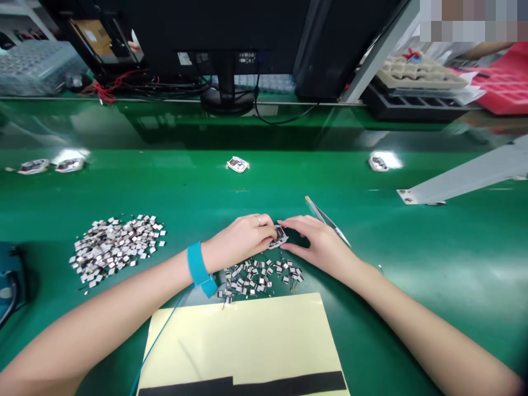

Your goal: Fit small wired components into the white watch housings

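- The left hand (241, 239) and right hand (317, 243) are together, fingertips closed on a small circuit module (278, 237) between them.
- Loose metal-tabbed pieces (259, 278) lie just nearer the person, against the top edge of a pale yellow sheet (239, 346).
- Tweezers (325, 220) lie just past the right hand.
- Open green workbench (412, 286) spreads right of the hands; a larger pile of pieces (115, 250) sits left.

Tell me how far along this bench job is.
Seemingly done: four small white-edged modules lie spaced along the green mat. In hand: the left hand and right hand are at one module. Left: a large pile of silver parts and a smaller pile still lie there.
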The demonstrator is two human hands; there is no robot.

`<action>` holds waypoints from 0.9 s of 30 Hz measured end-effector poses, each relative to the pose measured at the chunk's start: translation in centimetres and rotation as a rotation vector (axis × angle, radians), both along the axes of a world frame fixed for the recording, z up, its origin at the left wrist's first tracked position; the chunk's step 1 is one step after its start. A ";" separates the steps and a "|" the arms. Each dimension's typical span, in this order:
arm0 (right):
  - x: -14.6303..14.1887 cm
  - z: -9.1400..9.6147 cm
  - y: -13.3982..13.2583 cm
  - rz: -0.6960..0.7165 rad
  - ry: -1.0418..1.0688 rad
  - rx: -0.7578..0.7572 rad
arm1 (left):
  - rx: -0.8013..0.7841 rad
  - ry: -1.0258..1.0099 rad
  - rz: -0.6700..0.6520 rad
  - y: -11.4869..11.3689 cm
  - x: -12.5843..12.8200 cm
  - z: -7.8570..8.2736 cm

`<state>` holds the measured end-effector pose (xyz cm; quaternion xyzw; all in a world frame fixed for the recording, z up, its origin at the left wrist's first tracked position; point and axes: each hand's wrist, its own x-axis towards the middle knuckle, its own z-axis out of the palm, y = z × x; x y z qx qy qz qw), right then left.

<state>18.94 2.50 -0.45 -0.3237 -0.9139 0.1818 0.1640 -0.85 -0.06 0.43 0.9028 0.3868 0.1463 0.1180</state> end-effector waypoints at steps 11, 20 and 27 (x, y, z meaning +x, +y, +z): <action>-1.3 -1.3 0.1 -0.003 0.262 -0.114 | 0.106 0.027 0.069 -1.0 0.1 -0.1; -1.0 -1.6 0.2 -0.031 0.253 -0.120 | 0.083 0.085 0.041 -0.7 0.1 0.4; -1.0 -1.6 0.3 -0.048 0.235 -0.095 | 0.118 0.075 0.037 -1.0 0.0 0.1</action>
